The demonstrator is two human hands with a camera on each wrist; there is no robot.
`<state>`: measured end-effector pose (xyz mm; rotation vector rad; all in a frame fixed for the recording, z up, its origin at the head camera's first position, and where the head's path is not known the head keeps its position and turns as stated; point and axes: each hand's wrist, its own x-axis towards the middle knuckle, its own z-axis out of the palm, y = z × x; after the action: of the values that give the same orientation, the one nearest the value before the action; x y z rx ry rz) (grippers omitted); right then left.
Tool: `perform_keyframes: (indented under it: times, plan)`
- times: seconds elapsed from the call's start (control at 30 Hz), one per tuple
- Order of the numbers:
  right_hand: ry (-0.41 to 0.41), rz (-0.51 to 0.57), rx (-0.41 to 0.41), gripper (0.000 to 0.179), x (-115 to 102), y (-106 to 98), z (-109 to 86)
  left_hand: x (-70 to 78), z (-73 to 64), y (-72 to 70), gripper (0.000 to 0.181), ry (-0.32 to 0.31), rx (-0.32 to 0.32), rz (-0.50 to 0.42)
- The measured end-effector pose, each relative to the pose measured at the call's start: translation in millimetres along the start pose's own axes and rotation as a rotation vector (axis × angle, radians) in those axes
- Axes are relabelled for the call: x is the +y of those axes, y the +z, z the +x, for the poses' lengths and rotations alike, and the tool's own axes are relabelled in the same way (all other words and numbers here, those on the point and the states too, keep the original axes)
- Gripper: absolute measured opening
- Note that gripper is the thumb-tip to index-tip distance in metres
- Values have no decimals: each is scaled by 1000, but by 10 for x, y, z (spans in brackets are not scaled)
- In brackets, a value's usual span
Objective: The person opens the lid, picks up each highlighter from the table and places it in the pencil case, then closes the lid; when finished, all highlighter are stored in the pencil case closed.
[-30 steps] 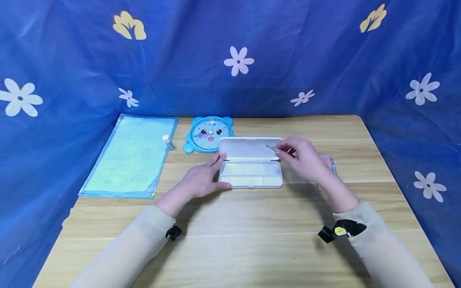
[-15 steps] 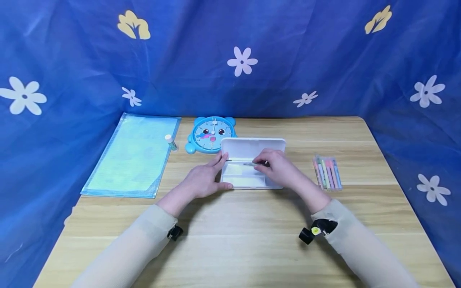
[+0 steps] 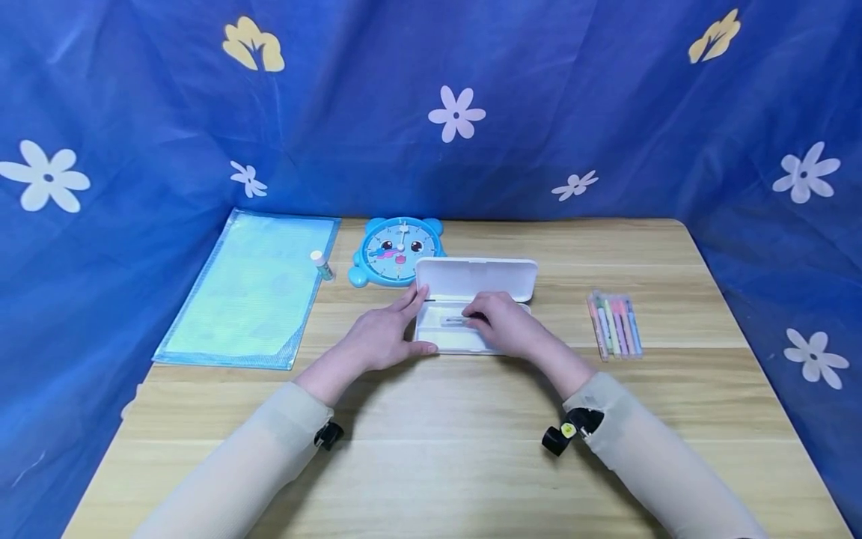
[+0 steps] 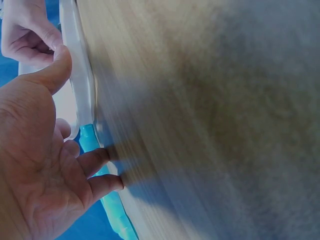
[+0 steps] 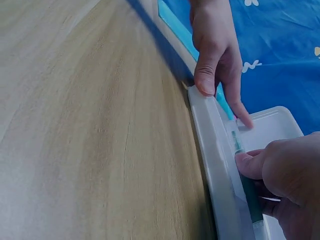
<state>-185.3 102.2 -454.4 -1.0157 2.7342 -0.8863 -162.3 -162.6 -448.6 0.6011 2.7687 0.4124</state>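
Observation:
A white pencil case [image 3: 450,340] lies on the wooden table with its lid [image 3: 477,279] raised. My left hand [image 3: 378,337] rests on the case's left end, fingers mostly straight and spread. Its thumb touches the front corner and its index finger reaches to the hinge side, as the right wrist view also shows. My right hand [image 3: 505,326] pinches a slim green pen [image 5: 250,192] with a clear end, between thumb and fingers. The pen lies lengthwise over the case's rear compartment, low inside the walls. The right hand hides part of the pen and the case's right half.
Behind the case stands a blue toy clock [image 3: 400,252]. At left lies a light-blue mesh folder [image 3: 249,292], with a glue stick [image 3: 322,265] at its right edge. A clear pack of pastel markers [image 3: 616,326] lies to the right. A blue cloth [image 3: 364,97] hangs behind.
My right hand has moved left and down from in front of the lid into the case's rear compartment, carrying the pen. The marker pack has come into full view. My left hand has stayed put.

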Motion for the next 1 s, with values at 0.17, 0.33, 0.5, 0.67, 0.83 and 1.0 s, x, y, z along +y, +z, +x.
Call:
perform_keyframes:
  times: [0.17, 0.33, 0.5, 0.67, 0.83, 1.0]
  plan:
    - [8, 1, -7, 17, 5, 2, -5, 13, -2, -9, 111, 3, 2, 1]
    - [0, 2, -6, 17, -9, -32, -18, 11, -1, -8, 111, 0, 0, 2]
    - [6, 27, 17, 18, -41, -101, -68, 14, -6, -8, 110, -3, -2, 2]
    - [2, 81, 55, 19, -61, -188, -164, 16, -24, -10, 110, 0, -2, -2]
    - [-6, 116, 99, 18, -31, -296, -294, 11, -25, -7, 111, 6, -1, 1]
    - [21, 123, 140, 20, 12, -482, -438, 5, -13, -2, 111, 5, -4, 7]
